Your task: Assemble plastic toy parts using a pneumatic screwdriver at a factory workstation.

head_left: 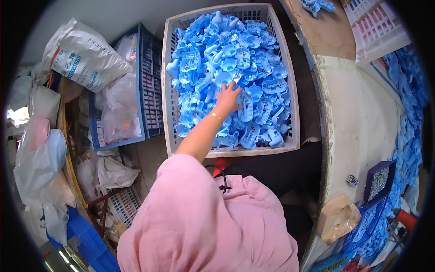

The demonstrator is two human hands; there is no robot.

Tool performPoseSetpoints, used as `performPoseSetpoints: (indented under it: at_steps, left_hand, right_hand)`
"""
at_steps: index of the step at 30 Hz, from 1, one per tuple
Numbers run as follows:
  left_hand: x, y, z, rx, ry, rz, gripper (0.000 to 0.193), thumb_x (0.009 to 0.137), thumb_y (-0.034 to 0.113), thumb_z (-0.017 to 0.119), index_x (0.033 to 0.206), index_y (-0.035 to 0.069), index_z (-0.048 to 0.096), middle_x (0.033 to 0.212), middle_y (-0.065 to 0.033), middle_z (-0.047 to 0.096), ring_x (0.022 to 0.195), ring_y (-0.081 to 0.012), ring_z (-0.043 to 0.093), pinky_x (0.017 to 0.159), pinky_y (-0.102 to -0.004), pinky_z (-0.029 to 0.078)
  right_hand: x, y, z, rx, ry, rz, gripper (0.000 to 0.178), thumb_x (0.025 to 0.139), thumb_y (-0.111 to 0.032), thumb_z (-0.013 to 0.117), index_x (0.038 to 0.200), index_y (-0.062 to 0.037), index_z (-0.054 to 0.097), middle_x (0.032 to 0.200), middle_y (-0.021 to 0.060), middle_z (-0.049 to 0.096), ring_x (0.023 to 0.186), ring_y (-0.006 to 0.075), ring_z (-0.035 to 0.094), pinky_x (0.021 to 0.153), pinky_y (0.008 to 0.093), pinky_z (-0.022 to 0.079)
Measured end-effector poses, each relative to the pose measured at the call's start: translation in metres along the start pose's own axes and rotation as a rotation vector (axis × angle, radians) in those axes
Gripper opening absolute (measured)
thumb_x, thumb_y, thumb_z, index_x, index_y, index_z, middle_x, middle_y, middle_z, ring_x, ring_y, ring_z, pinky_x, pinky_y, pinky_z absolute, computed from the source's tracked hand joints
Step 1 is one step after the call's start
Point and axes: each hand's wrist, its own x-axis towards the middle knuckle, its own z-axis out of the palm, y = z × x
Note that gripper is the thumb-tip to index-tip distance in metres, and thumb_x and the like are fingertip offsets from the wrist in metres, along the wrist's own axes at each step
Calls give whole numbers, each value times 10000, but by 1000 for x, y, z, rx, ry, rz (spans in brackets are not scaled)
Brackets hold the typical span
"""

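From my head view I have the left hand (228, 98) in sight, stretched out from a pink sleeve (188, 181) over the white crate (167, 97). Its grip is wide: the fingers are spread, palm down, over the blue parts (213, 56) that fill the crate. I cannot tell whether the fingertips touch them. The parts lie in a loose heap, with the hand near its middle. I see 1 bracelet (216, 117) at the wrist. My view does not show the right hand, so I cannot tell its grip. Left of the crate I see a blue bin (152, 86) holding clear bags (122, 113), a white sack (90, 63) at its upper left. On my right, the table (349, 122) bears a dark tray (370, 181) of small silver pieces (379, 183), with a silver pile (352, 181) beside it and a tan block (335, 215) near.
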Motion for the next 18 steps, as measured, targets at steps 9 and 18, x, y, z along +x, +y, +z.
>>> performPoseSetpoints:
  at_steps: [9, 18]
  left_hand:
    - [-41, -35, -45, -170, 381, -26, 588, 638, 362, 806, 1169, 156, 661, 1308, -70, 526, 1175, -372, 449, 879, -539, 483]
    - [181, 20, -137, 41, 351, 242, 690, 659, 385, 833, 1290, 249, 590, 1443, -36, 445, 1341, -373, 360, 931, -642, 448]
  right_hand:
    - [-31, 28, 9, 139, -235, 527, 481, 993, -453, 518, 1087, -8, 676, 927, 219, 662, 851, 420, 618, 743, 517, 490]
    - [-12, 17, 11, 69, -226, 469, 360, 965, -348, 582, 1091, -24, 675, 958, 215, 658, 797, 383, 628, 654, 449, 513]
